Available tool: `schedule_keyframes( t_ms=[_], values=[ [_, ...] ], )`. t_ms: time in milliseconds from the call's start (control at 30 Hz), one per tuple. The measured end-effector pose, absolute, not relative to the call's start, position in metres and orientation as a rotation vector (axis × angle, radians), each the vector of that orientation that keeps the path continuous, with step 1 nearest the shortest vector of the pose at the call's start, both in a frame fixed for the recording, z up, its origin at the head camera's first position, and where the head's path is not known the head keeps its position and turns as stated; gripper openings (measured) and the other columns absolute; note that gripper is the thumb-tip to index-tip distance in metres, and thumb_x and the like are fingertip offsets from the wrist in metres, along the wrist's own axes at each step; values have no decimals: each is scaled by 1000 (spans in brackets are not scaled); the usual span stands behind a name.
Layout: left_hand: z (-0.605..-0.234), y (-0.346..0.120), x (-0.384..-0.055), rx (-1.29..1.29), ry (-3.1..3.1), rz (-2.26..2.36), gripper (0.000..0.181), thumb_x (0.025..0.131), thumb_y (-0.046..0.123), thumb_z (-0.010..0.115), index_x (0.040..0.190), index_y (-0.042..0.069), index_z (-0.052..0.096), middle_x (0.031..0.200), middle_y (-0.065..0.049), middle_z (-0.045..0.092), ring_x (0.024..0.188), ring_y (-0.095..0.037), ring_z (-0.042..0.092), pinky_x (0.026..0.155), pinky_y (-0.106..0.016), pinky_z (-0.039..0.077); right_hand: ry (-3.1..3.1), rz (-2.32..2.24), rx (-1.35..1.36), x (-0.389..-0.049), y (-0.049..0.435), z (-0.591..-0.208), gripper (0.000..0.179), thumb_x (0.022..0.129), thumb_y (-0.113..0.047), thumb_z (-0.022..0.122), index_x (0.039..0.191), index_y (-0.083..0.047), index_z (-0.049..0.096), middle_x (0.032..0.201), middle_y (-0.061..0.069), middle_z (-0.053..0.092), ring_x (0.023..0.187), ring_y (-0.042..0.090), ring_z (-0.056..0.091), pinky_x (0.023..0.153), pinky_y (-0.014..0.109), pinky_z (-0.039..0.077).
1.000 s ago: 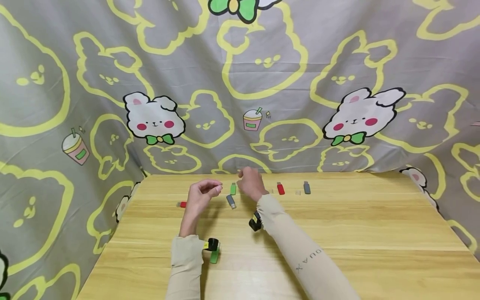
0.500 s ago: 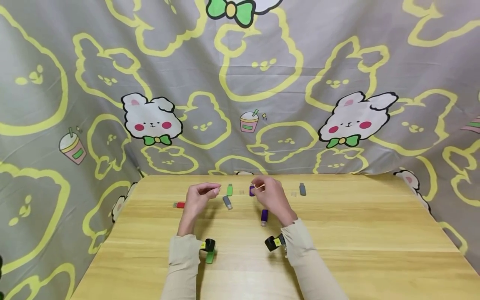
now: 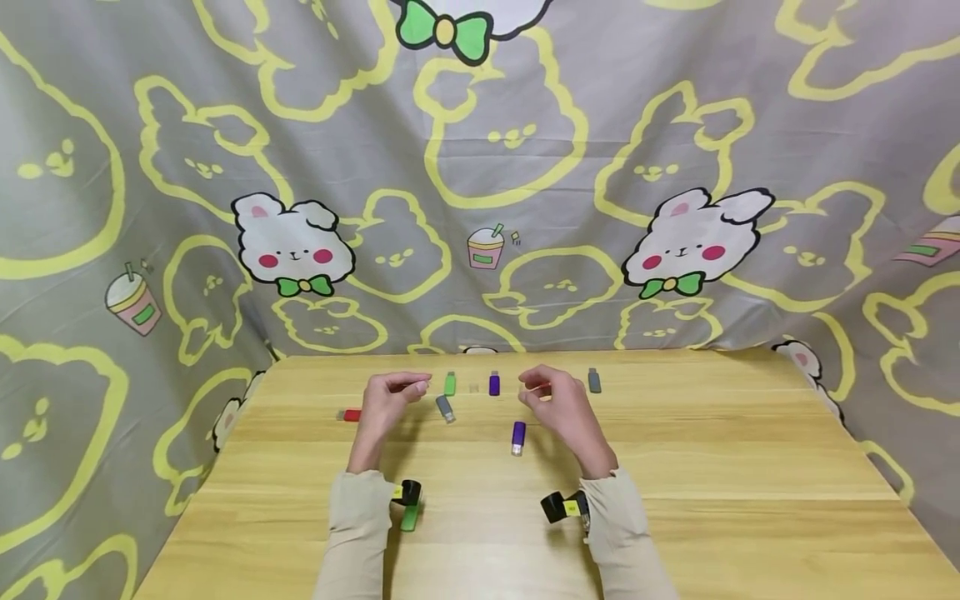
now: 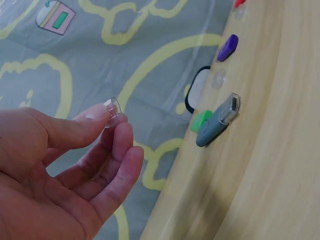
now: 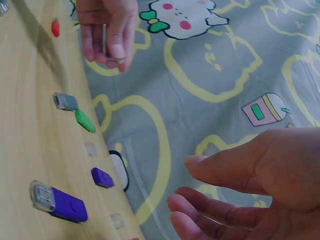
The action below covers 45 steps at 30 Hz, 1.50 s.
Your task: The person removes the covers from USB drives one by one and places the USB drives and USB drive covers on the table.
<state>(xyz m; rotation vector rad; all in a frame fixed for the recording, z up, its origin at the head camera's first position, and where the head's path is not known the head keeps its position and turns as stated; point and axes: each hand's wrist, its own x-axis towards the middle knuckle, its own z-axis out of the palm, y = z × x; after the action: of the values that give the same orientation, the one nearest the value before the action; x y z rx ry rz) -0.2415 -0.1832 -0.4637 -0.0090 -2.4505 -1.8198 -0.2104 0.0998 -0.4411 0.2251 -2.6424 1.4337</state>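
Note:
My left hand (image 3: pixel 386 408) is raised above the table, pinching a small clear cap (image 4: pixel 114 112) between thumb and fingertip. Held over the table on the other side, my right hand (image 3: pixel 562 412) has its thumb and fingers apart with nothing between them. A capped purple USB stick (image 3: pixel 518 438) lies just left of it, and a second purple USB stick (image 3: pixel 494 383) lies farther back. Between the hands are a capped grey USB stick (image 3: pixel 446 408), a green USB stick (image 3: pixel 450 383) and a loose clear cap (image 3: pixel 474 387). Another clear cap (image 5: pixel 117 221) shows in the right wrist view.
A red USB stick (image 3: pixel 350 415) lies left of my left hand. One grey USB stick (image 3: pixel 595 380) is at the back right. Under my left wrist camera sits a green USB stick (image 3: pixel 409 517), partly covered. A patterned curtain (image 3: pixel 480 167) stands behind the wooden table (image 3: pixel 712 483).
My right hand has drawn back and to the right, uncovering both purple USB sticks and now hiding the red one at the back. My left hand keeps its pinch on the clear cap.

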Motion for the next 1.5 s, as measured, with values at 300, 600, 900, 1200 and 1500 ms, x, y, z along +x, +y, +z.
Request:
schedule_keyframes(
  t_ms=[300, 600, 900, 1200, 1500],
  values=[
    [-471, -184, -268, 62, -2627, -1613, 12, 94, 3, 74, 102, -3, 79, 95, -16, 77, 86, -28, 75, 77, -34, 62, -2616, 1489, 200, -205, 114, -442, 17, 90, -1, 76, 107, -3, 75, 98, 11, 72, 93, 32, 71, 78, 42, 60],
    [-477, -188, -293, -9, -2831, -1402, 8, 89, 3, 79, 93, -4, 79, 90, -15, 77, 74, -25, 73, 63, -32, 59, -2638, 1549, 153, -205, 125, -441, 17, 91, 1, 75, 107, -2, 74, 107, 18, 73, 95, 34, 70, 81, 42, 60],
    [-476, -190, -302, -85, -2937, -1231, 5, 84, 3, 83, 84, -2, 80, 82, -11, 76, 74, -18, 62, 64, -24, 47, -2649, 1506, 120, -206, 134, -440, 19, 90, 1, 76, 108, 0, 74, 103, 17, 73, 94, 35, 70, 81, 44, 59],
    [-478, -186, -303, -74, -2949, -1175, 4, 86, 0, 81, 82, -1, 80, 82, -11, 76, 78, -22, 67, 67, -27, 52, -2651, 1477, 132, -208, 139, -440, 19, 89, 1, 77, 107, 1, 74, 98, 14, 73, 92, 34, 71, 82, 45, 59],
    [-482, -188, -300, -13, -2882, -1363, 8, 89, 4, 79, 93, -3, 79, 88, -13, 77, 77, -23, 69, 63, -26, 52, -2670, 1464, 125, -208, 139, -442, 18, 88, 1, 77, 107, 0, 74, 99, 13, 73, 93, 32, 70, 82, 44, 59]
  ],
)
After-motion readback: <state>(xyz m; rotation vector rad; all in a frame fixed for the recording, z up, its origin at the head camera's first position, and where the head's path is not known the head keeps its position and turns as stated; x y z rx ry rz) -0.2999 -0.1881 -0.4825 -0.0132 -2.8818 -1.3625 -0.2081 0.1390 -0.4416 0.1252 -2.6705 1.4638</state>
